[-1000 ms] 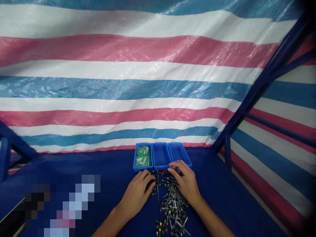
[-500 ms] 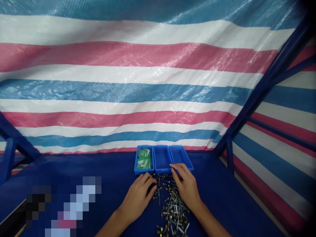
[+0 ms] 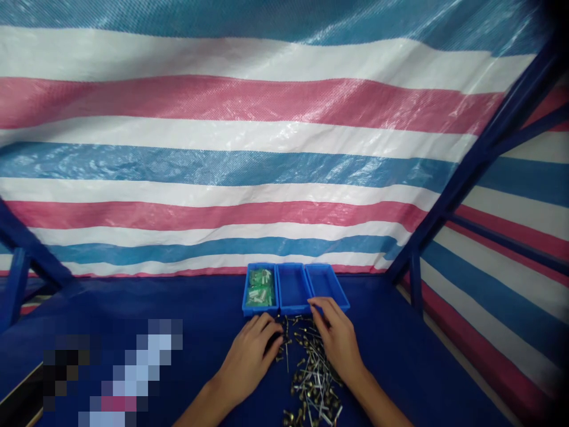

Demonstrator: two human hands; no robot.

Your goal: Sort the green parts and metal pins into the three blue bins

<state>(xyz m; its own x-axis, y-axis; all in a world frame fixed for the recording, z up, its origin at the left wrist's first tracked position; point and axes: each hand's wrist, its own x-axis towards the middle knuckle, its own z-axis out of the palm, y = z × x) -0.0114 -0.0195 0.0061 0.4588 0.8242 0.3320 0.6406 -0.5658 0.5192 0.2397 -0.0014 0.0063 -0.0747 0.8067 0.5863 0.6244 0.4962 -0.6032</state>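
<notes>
A pile of metal screws [image 3: 313, 379] with brass-coloured heads and silver shafts lies on the blue table between my hands. My left hand [image 3: 253, 347] rests at the pile's left edge, fingers curved and thumb apart from them, beside a few loose pieces. At the upper right of the pile is my right hand [image 3: 335, 332], its fingertips near the front rim of the bins. Whether it pinches anything small cannot be made out. Three blue bins stand side by side: the left bin [image 3: 260, 309] holds green bags with white pieces, while the middle bin [image 3: 293, 287] and right bin [image 3: 326, 281] look empty.
A striped sheet [image 3: 222, 166] hangs behind the blue table [image 3: 178, 296]. Dark blue frame bars [image 3: 444, 207] slope along the right side, with more at the left. A dark object [image 3: 22, 394] and a pixelated patch are at the lower left.
The fingers of my right hand have drawn slightly closer together near the bins' front rim. My left hand has hardly moved. The view has shifted very slightly.
</notes>
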